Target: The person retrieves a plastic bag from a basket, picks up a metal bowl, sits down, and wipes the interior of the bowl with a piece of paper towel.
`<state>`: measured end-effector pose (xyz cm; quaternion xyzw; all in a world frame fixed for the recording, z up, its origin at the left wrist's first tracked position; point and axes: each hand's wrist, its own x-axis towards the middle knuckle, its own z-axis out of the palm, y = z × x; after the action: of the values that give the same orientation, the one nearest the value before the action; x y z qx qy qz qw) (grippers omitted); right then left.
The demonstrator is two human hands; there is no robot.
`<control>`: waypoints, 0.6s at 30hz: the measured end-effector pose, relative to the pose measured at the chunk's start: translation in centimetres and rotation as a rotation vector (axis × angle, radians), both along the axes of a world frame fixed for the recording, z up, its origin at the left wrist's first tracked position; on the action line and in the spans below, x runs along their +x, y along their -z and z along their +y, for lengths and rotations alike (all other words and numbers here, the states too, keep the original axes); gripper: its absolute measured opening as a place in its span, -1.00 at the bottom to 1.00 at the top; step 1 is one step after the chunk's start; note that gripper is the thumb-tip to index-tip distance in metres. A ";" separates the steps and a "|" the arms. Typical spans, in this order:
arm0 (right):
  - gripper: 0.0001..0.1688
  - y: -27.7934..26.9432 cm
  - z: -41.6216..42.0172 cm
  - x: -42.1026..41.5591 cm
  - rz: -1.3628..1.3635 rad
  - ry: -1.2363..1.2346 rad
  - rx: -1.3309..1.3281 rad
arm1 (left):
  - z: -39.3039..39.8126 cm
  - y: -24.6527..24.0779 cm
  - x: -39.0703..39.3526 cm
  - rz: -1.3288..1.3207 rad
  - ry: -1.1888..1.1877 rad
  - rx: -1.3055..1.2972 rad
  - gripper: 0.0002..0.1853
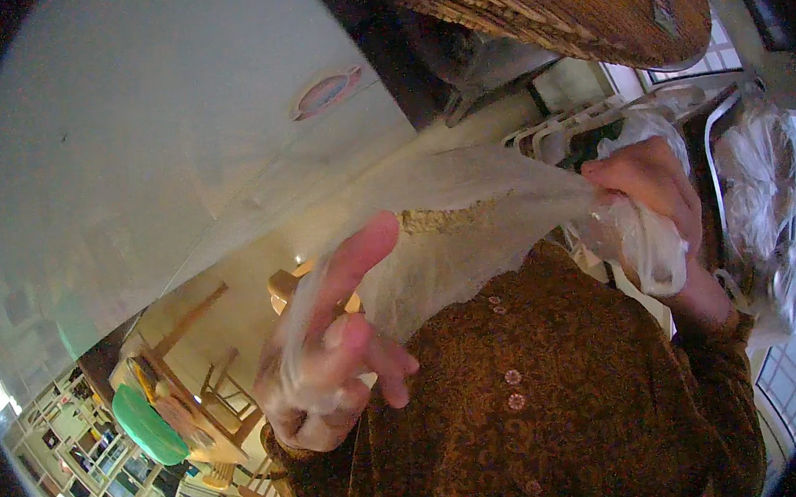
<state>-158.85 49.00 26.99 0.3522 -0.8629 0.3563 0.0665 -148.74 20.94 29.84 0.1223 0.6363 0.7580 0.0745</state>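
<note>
A thin translucent plastic bag [462, 172] is stretched between my two hands in front of the brown buttoned top [513, 352] I wear. My left hand [337, 360] has its index finger extended and the other fingers loosely curled. A band of the film runs over the back of that hand. Opposite it, my right hand [648, 184] grips the bunched plastic, and a loop of film hangs below the fist. Along the middle of the film shows a rough tan strip [448, 217]; what it is, I cannot tell.
A large glossy pale surface [168, 141] with an oval mark fills the upper left. Brown ribbed fabric [597, 11] with a frayed edge juts in above. Crumpled clear plastic [757, 210] lies by metal frames at right. Lower left, a wooden table holds a green bowl [145, 425].
</note>
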 end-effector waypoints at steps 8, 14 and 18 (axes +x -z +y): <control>-0.64 4.2 3.7 -0.8 -0.214 0.076 -0.115 | 5.1 2.2 -2.2 -0.007 -0.214 -0.350 -0.62; -0.64 6.2 1.8 0.1 -0.505 -0.095 -0.302 | 8.1 4.1 -4.4 0.360 -0.193 -0.763 -0.69; -0.67 7.0 0.0 -0.2 -0.652 -0.238 -0.365 | 11.3 4.7 -6.2 0.403 -0.200 -0.782 -0.86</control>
<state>-159.06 48.98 20.00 0.3004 -0.7145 0.6022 -0.1912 -154.90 32.24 25.12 0.1680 0.8854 0.4252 -0.0839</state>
